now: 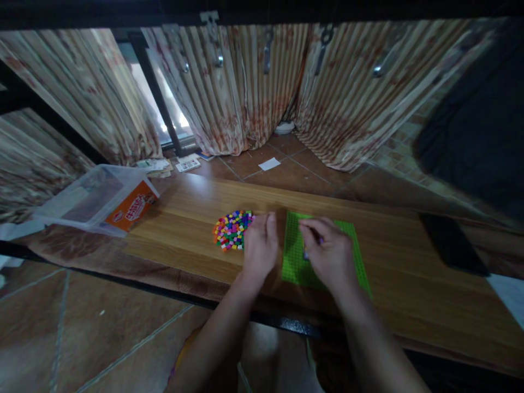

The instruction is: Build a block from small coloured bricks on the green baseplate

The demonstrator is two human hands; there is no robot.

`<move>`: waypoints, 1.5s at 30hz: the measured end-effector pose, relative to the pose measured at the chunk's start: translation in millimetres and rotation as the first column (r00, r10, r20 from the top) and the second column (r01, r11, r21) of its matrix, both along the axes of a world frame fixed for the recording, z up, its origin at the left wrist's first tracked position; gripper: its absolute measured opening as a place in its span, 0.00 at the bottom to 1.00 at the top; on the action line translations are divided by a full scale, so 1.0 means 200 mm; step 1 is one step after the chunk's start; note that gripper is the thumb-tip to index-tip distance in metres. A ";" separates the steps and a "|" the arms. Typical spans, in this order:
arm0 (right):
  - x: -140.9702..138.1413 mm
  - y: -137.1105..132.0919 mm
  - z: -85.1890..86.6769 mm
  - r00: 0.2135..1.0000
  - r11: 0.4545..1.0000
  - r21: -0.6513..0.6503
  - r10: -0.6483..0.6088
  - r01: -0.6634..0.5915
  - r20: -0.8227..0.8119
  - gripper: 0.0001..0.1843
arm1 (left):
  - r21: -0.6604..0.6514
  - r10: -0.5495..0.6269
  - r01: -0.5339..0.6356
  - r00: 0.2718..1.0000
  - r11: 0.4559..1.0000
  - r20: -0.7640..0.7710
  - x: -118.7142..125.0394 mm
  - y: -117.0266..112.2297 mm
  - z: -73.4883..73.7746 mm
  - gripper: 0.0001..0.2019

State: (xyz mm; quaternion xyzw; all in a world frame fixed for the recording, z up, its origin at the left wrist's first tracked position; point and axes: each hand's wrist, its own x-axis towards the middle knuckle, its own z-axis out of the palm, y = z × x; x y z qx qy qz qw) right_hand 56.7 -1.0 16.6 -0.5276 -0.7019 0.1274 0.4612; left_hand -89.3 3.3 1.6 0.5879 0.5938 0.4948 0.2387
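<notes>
Judging the small multicoloured plastic bricks [231, 230] heaped beside my left hand [261, 244] light and stiff, I'd pinch their sides; right hand [331, 250] over flat green studded plastic baseplate [292, 248], can't tell either grip.

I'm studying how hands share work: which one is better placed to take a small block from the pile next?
Probably the left hand: it is at the edge of the pile of colorful blocks, while the right hand is over the green studded baseplate, farther from the pile.
</notes>
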 end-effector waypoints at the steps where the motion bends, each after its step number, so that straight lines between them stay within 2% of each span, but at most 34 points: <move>1: -0.06 -0.02 -0.01 0.999 0.999 -0.020 0.042 -0.042 0.009 0.10 | -0.024 0.063 -0.061 0.994 0.998 0.090 -0.05 0.02 0.00 0.19; 4: -0.20 -0.04 -0.08 0.986 0.978 -0.179 0.126 -0.105 0.106 0.09 | -0.095 0.203 -0.180 0.894 0.979 0.400 -0.20 0.07 0.00 0.21; 6: -0.27 -0.04 -0.13 0.971 0.952 -0.297 0.134 -0.071 0.198 0.10 | -0.153 0.260 -0.211 0.814 0.965 0.520 -0.27 0.08 0.00 0.22; 8: -0.31 -0.03 -0.16 0.952 0.929 -0.370 0.131 -0.020 0.277 0.12 | -0.188 0.282 -0.211 0.766 0.959 0.577 -0.31 0.08 0.01 0.22; 16: -0.38 0.02 -0.19 0.903 0.907 -0.401 0.057 0.132 0.426 0.09 | -0.194 0.241 -0.153 0.756 0.969 0.609 -0.35 0.04 0.04 0.19; 22: -0.41 0.03 -0.19 0.897 0.906 -0.394 0.037 0.156 0.440 0.08 | -0.233 0.233 -0.114 0.774 0.966 0.589 -0.34 0.05 0.05 0.14; 29: -0.39 0.04 -0.20 0.954 0.947 -0.319 0.060 0.038 0.293 0.07 | -0.243 0.206 -0.080 0.807 0.967 0.554 -0.34 0.06 0.02 0.13; 33: -0.36 0.03 -0.15 0.995 0.960 -0.275 0.072 -0.049 0.075 0.07 | -0.243 0.176 -0.043 0.811 0.969 0.557 -0.32 0.06 0.02 0.14; 37: -0.28 0.04 -0.07 0.983 0.973 -0.195 0.089 -0.121 -0.162 0.06 | -0.237 0.139 -0.008 0.827 0.972 0.544 -0.28 0.07 0.00 0.13; 41: -0.08 0.06 -0.04 0.950 0.992 -0.120 -0.001 -0.038 -0.311 0.09 | -0.215 0.068 0.057 0.846 0.975 0.529 -0.24 0.08 -0.05 0.13; 45: 0.15 0.09 -0.06 0.925 0.977 -0.160 -0.188 0.141 -0.329 0.11 | -0.199 -0.015 0.121 0.886 0.973 0.464 -0.16 0.06 -0.06 0.11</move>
